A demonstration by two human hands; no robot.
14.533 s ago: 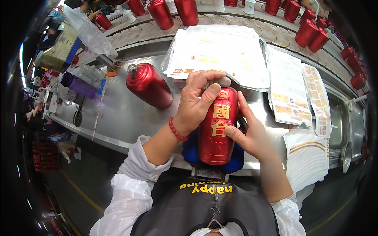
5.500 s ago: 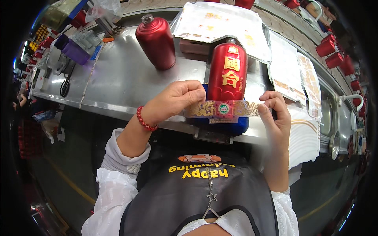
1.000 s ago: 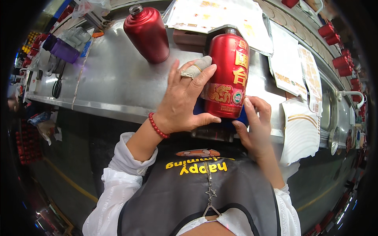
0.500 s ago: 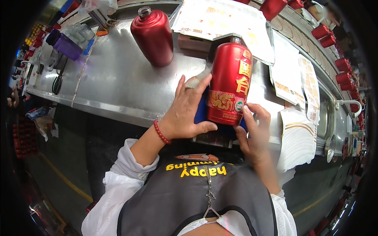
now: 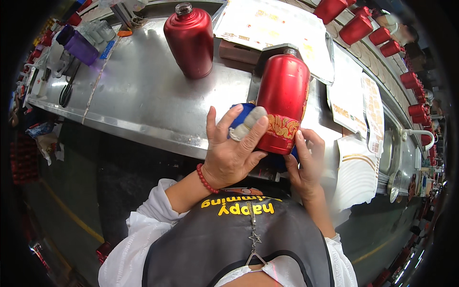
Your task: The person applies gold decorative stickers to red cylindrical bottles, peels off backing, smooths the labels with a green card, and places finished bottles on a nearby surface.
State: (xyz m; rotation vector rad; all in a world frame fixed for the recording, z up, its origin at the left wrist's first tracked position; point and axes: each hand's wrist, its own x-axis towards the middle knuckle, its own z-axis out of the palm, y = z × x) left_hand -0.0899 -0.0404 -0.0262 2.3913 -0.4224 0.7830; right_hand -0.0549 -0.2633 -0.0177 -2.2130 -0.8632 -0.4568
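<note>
Pressed against red bottle (image 5: 283,100): left hand (image 5: 232,148) at eight o'clock, fingers spread; right hand (image 5: 306,160) at five, cupping.

A: That red bottle (image 5: 283,95)?
B: Matte red, with a gold-patterned label band (image 5: 282,130). The bead bracelet (image 5: 205,178) is red too.
A: The apron (image 5: 229,239)?
B: Grey, with yellow lettering.
</note>
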